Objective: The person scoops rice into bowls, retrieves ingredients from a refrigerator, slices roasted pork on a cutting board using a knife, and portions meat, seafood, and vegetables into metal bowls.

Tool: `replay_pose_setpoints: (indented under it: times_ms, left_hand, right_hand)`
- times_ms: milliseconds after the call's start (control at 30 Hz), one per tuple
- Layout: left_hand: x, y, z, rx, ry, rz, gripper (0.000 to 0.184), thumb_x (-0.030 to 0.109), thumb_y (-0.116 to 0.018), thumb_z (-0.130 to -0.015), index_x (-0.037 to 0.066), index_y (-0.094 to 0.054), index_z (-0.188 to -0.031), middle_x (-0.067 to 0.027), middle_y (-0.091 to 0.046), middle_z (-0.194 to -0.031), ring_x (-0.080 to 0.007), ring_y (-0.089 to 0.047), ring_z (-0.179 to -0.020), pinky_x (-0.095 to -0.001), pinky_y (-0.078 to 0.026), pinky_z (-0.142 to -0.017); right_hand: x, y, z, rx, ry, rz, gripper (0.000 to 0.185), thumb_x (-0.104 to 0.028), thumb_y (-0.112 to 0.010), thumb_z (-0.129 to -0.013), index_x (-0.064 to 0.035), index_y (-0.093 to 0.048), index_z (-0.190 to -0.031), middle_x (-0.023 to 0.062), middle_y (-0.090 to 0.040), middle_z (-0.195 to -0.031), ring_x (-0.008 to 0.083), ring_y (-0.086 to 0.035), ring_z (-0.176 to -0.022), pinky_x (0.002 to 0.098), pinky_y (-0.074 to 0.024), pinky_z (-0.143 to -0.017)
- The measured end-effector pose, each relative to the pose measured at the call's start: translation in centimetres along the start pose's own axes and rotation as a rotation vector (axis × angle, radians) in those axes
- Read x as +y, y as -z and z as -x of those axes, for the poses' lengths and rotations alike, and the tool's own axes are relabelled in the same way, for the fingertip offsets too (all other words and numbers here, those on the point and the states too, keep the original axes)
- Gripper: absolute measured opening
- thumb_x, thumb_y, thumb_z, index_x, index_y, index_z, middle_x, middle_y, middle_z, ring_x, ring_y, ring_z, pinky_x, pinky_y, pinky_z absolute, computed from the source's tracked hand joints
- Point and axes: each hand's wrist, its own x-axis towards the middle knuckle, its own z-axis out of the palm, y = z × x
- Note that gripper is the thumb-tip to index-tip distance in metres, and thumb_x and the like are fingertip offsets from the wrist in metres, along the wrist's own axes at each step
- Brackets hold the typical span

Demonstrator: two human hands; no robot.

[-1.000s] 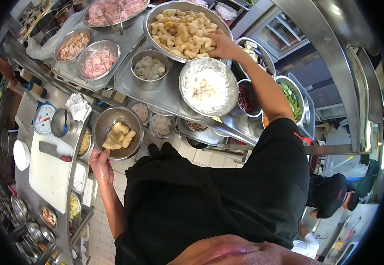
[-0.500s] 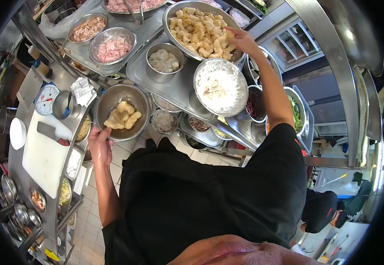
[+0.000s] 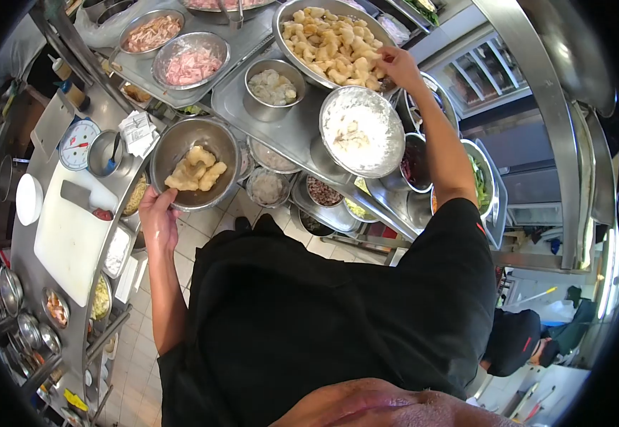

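My left hand grips the near-left rim of a steel bowl, its thumb over the edge. Inside that bowl lie several pale golden fried pieces. My right hand reaches to the right edge of a large steel bowl heaped with similar fried pieces. Its fingers are pinched together at the pile; whether a piece is between them is too small to tell. Just below sits a bowl coated with white powder, and a metal pot of pale raw seafood stands to its left.
Bowls of raw pink meat and shredded meat stand on the upper-left tray. At the left are a cutting board, a dial scale and a cleaver. A metal post rises at right. A co-worker is lower right.
The view has shifted, so the counters sit differently in frame. My right hand has stayed at the large bowl's right side, its fingers drawn together. My left hand still holds the smaller bowl.
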Motion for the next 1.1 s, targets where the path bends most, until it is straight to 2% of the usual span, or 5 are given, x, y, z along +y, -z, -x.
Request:
replay_pose_setpoints:
  times_ms: [233, 333, 667, 900, 1100]
  left_hand:
    - [0.1, 1.0, 1.1, 0.062, 0.008, -0.009, 0.011, -0.003, -0.058, -0.083, 0.004, -0.063, -0.09, -0.0017, -0.065, -0.079, -0.0034, -0.053, -0.055, -0.0161, -0.04, -0.042]
    - [0.0, 1.0, 1.0, 0.076, 0.018, -0.011, 0.01, -0.003, -0.059, -0.083, 0.005, -0.063, -0.089, -0.0013, -0.064, -0.079, -0.0032, -0.053, -0.055, -0.0159, -0.039, -0.042]
    - [0.0, 0.5, 0.3, 0.016, -0.048, -0.105, 0.007, 0.004, -0.064, -0.08, 0.009, -0.06, -0.082, 0.0037, -0.057, -0.073, -0.0042, -0.047, -0.059, -0.0194, -0.036, -0.049]
    - [-0.7, 3.8, 0.6, -0.066, -0.108, 0.049, 0.008, 0.0, -0.061, -0.081, 0.007, -0.061, -0.082, 0.0011, -0.062, -0.077, -0.0044, -0.052, -0.06, -0.0198, -0.041, -0.051]
    - [2.4, 8.6, 6.4, 0.074, -0.034, 0.059, 0.011, 0.002, -0.064, -0.078, 0.006, -0.064, -0.088, -0.0012, -0.066, -0.082, -0.0081, -0.062, -0.071, -0.0204, -0.049, -0.055]
  right_hand:
    - [0.1, 1.4, 0.7, -0.006, -0.235, -0.506, 0.028, -0.028, -0.07, -0.08, -0.0004, -0.066, -0.081, 0.0002, -0.06, -0.068, 0.0092, -0.056, -0.062, 0.0283, -0.0494, -0.061]
    - [0.0, 1.8, 0.9, -0.126, -0.222, -0.282, 0.025, -0.027, -0.068, -0.082, -0.0026, -0.065, -0.077, -0.0015, -0.058, -0.067, 0.008, -0.056, -0.064, 0.0256, -0.0507, -0.062]
    - [-1.2, 2.0, -0.9, 0.006, -0.247, -0.963, 0.022, -0.008, -0.058, -0.088, 0.0042, -0.054, -0.105, 0.0143, -0.063, -0.101, 0.027, -0.066, -0.095, 0.0309, -0.0579, -0.075]
    - [-18.7, 1.5, 1.6, -0.121, 0.173, -0.807, 0.015, -0.004, -0.064, -0.087, -0.0005, -0.059, -0.1, 0.0062, -0.065, -0.094, 0.0116, -0.062, -0.078, 0.0254, -0.0543, -0.071]
    - [-36.9, -6.0, 9.9, -0.321, 0.554, -0.745, 0.012, -0.001, -0.064, -0.086, -0.0005, -0.058, -0.097, 0.0099, -0.061, -0.114, 0.0126, -0.059, -0.095, 0.0242, -0.0467, -0.086]
